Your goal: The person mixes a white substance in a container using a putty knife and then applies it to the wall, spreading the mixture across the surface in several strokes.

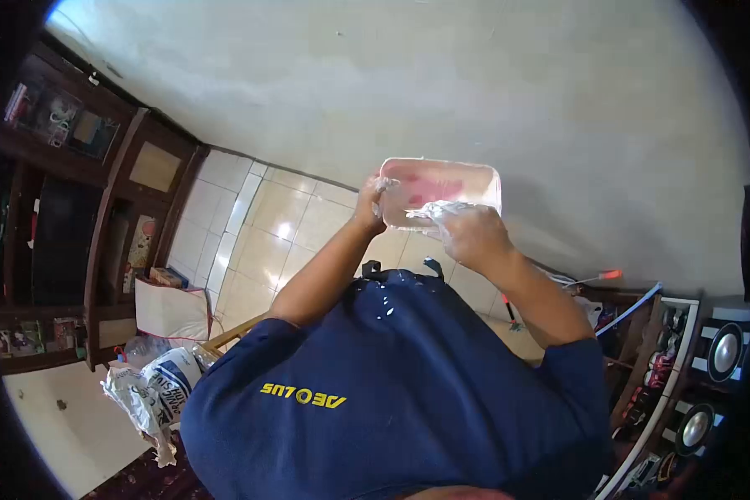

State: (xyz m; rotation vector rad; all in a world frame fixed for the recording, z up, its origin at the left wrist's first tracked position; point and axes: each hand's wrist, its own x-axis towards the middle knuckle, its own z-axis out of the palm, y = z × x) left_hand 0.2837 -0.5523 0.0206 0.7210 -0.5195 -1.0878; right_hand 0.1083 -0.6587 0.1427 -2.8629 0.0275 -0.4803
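A pinkish rectangular plastic tub (475,180) is tilted so that its inside faces me, with whitish residue on its rim and walls. My left hand (370,205) grips the tub's left side, its thumb smeared with white paste over the edge. At the lower right of the tub is my right hand (478,237), closed, with its fingers coated in white paste (442,208). Whether it holds a tool under that paste, I cannot make out. White splashes dot the front of my dark blue shirt (392,392).
A bare plastered wall (408,75) rises beyond the tub, above a tiled floor (267,221). Dark wooden cabinets (108,183) stand at left, near a crumpled printed sack (168,385). A cluttered shelf (662,367) and round speakers (725,351) are at right.
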